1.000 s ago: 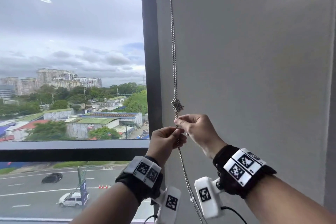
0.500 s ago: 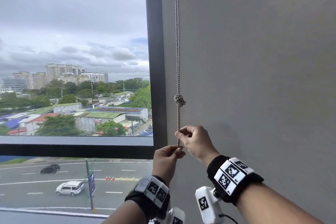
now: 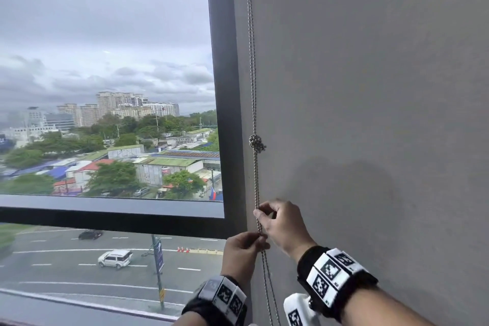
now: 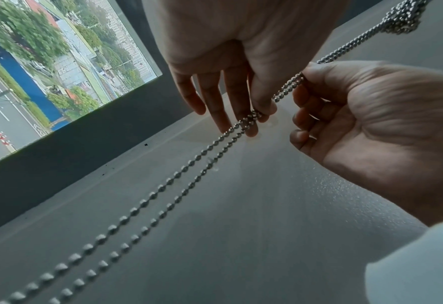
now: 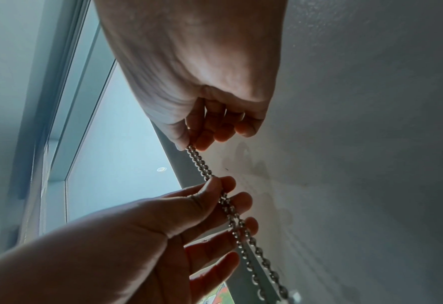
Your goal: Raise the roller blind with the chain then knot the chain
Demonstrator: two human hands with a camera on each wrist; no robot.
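Note:
A metal bead chain hangs doubled down the grey wall beside the window frame. Both strands are tied into a tight knot, seen also in the left wrist view as the knot. Well below the knot, my right hand pinches the two strands between thumb and forefinger. Just under it my left hand pinches the same strands. In the right wrist view the chain runs taut from the right hand to the left hand. The blind itself is out of view.
The dark window frame stands immediately left of the chain, and its sill bar runs across at hand height. A plain grey wall fills the right side. Loose chain trails down below my hands.
Both hands have slid down the chain, away from the knot, from just under it to well below it. The knot stays in place on the strands.

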